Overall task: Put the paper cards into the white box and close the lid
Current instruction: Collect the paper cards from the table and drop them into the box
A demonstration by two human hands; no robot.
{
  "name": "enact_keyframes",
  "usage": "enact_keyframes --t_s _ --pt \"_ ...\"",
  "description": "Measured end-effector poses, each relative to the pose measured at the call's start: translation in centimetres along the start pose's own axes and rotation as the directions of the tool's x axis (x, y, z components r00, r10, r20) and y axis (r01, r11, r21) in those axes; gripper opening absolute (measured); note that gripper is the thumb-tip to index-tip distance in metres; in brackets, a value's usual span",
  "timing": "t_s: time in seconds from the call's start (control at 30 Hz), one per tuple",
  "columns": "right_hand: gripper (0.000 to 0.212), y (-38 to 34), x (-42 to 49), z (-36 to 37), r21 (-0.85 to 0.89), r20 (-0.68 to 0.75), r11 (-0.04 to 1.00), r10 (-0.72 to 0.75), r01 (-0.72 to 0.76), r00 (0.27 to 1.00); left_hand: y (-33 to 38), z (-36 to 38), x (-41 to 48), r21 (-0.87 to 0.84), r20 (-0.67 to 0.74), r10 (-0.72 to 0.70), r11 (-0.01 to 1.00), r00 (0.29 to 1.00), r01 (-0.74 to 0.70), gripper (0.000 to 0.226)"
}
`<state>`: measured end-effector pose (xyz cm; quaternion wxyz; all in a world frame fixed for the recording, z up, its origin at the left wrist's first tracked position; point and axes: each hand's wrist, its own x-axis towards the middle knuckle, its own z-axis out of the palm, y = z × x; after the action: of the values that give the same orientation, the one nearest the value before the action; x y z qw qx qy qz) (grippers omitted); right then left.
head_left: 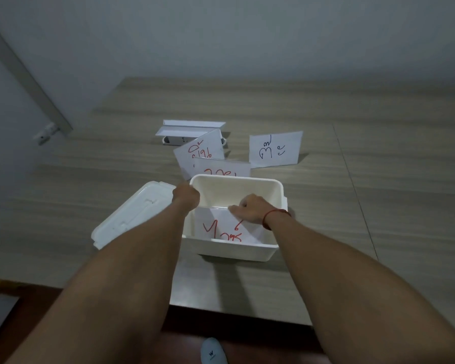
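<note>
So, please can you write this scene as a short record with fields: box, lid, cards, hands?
box: white box open on the table
lid: lid off, lying left of the box
card in box: red-marked card, right hand on it
cards outside: three behind the box
left hand: left hand at the box's far left corner

Both arms reach forward, left hand [186, 196] curled closed, right hand [250, 209] palm-down, fingers pinched.

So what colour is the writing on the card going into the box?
Red, on white paper. The head view shows the card standing inside the white box, under the right hand.
</note>
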<state>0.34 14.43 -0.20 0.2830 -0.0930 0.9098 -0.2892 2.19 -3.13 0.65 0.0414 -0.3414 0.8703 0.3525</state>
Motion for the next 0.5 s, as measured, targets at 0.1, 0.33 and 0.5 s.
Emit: enact_keyframes --t_s 0.1,0.33,0.5 --pt "0.052 -0.2 0.1 -1.3 -0.040 -0.067 0.999 -0.024 0.022 0.997 0.1 -0.1 -0.2 0.013 0.001 -0.015 1.000 1.000 0.015 0.039" --pt "0.019 -0.2 1.2 -3.6 -0.236 -0.487 0.972 -0.120 0.002 0.865 1.3 -0.6 1.0 0.088 -0.092 0.019 0.996 0.996 -0.011 0.040" --pt "0.042 0.4 3.3 -3.8 -0.340 -0.389 0.926 0.022 -0.165 0.921 4.0 -0.8 4.0 0.241 -0.092 0.245 0.946 0.965 -0.217 0.035"
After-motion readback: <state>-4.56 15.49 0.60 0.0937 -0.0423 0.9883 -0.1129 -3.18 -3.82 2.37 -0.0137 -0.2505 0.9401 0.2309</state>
